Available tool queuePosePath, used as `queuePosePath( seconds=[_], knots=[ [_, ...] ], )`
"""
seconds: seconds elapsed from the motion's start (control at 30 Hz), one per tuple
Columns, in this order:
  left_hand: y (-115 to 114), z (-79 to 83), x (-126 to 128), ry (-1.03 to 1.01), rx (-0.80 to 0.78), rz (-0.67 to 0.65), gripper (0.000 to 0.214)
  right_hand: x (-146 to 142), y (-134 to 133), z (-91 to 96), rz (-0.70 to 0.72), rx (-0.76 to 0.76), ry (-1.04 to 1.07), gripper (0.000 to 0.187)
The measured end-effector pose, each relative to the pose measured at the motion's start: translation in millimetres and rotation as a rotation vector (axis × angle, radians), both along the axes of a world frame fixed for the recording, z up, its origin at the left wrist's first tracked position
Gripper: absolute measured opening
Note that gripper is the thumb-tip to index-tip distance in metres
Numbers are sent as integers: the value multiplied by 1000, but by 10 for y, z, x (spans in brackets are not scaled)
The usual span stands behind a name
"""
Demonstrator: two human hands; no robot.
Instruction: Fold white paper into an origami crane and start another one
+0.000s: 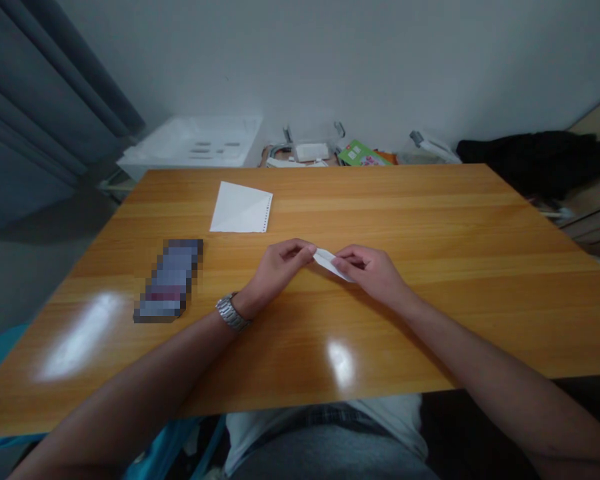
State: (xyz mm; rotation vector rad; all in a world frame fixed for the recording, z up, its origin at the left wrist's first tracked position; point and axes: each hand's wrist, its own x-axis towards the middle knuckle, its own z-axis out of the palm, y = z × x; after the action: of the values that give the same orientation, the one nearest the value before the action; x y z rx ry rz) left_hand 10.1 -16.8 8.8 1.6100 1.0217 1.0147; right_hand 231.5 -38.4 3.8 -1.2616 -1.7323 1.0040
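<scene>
A small folded piece of white paper (pixel 326 260) is held between my two hands above the middle of the wooden table (pixel 430 227). My left hand (pixel 284 263) pinches its left end between thumb and fingers; a metal-band watch (pixel 233 312) is on that wrist. Farther along, my right hand (pixel 373 270) grips the paper's right part, with the thumb on top and the fingers behind. Parts of the paper are hidden under the fingers. Beyond my left hand lies a flat white sheet (pixel 241 208) with a perforated right edge.
A phone-shaped object (pixel 170 280), blurred out, lies on the table's left side. Behind the far edge are a white plastic tray (pixel 195 140), a green booklet (pixel 363 153) and assorted items. Dark cloth (pixel 535 157) sits at back right; a grey curtain (pixel 45 87) hangs left.
</scene>
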Motion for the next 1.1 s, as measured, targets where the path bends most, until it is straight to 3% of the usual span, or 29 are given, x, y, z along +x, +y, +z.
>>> queuePosePath(
  seconds=[0.3,0.53,0.87,1.1],
  knots=[
    [-28,63,-5,78,37,4,31,-4,-25,43,29,-12,6,28],
    [-15,65,-13,108,67,-11,41,12,0,45,30,-11,-5,28],
    [18,-30,-24,-22,-28,-23,51,29,16,34,28,-6,-10,30],
    [-9,-4,4,91,9,-99,38,16,9,23,35,-31,-8,28]
  ],
)
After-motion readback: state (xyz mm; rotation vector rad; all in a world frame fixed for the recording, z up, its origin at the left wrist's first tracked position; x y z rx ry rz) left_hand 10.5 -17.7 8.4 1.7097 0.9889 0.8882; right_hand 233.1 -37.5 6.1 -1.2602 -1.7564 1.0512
